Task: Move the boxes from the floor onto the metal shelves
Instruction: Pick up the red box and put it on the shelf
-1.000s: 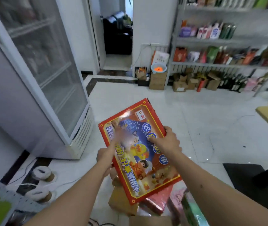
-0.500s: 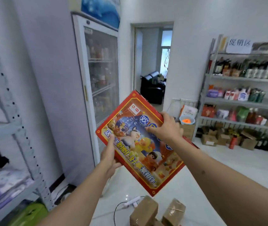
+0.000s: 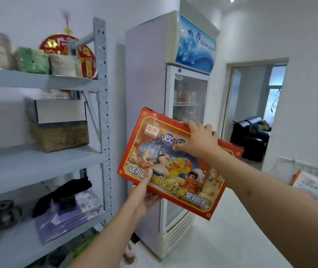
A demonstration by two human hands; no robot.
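A tall glass-door drinks fridge (image 3: 187,105) with a blue header panel stands against the white wall. To its right, an open doorway (image 3: 254,111) shows a black sofa (image 3: 251,136) in the far room.

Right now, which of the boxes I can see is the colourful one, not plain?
The red cartoon box held in both hands; the white box and brown carton stacked on the metal shelf are plain.

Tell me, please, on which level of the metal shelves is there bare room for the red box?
The middle level has a wide bare patch, in front of and left of the brown carton under the white box. The top level is crowded with packets; the level below holds purple folded items and metal tins. Both hands hold the red box.
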